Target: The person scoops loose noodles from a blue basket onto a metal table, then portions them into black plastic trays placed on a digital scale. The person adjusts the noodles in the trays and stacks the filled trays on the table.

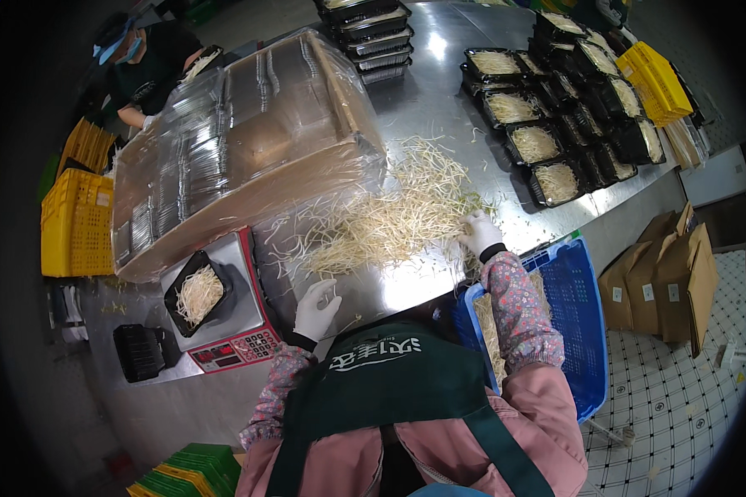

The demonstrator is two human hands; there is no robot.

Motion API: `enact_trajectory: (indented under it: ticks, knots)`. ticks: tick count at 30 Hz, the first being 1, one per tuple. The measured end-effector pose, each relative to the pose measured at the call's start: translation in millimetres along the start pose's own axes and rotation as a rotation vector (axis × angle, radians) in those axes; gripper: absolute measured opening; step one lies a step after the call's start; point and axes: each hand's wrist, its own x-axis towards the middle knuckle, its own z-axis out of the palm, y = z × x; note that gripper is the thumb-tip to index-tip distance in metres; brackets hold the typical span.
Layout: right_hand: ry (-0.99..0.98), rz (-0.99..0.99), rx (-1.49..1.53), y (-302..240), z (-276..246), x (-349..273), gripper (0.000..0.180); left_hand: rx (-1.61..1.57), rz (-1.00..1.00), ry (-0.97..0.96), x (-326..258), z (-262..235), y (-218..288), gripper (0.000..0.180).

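At a steel packing table [439, 99], I watch my white-gloved right hand [479, 233] press into the edge of a loose heap of pale bean sprouts [389, 219], fingers curled among the strands; whether they pinch any I cannot tell. My white-gloved left hand [315, 308] rests open on bare steel beside the red digital scale [239, 327], which carries a black plastic tray of sprouts [196, 292]. A blue plastic crate [576, 319] stands at my right, filled black trays [547, 124] line the far side.
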Motion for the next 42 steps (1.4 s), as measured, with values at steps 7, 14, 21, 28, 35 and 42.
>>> enact_trajectory:
  ticks: [7,14,21,28,35,42]
  knots:
    - [0.221,0.061,0.829,43.3,-45.1,41.2,0.030,-0.289,-0.302,0.049,-43.9,-0.8,-49.4,0.056]
    - [-0.072,0.022,0.196,-50.8,-2.7,78.3,0.109,0.417,0.074,0.020,14.8,-2.9,-2.4,0.101]
    - [-0.230,-0.360,-0.311,-200.5,17.9,7.8,0.111,0.696,-0.014,-0.201,70.7,-0.2,21.6,0.110]
    - [-0.165,-0.380,-0.134,-175.8,30.6,45.3,0.065,0.419,0.096,-0.094,103.3,11.4,-23.6,0.051]
    - [0.174,-0.039,0.369,-91.0,-34.3,84.7,0.047,0.200,0.147,0.260,86.9,-45.0,-19.3,0.033]
    - [0.099,-0.465,0.305,-203.0,16.7,14.4,0.040,0.038,0.123,0.507,77.3,-74.2,-2.5,0.033]
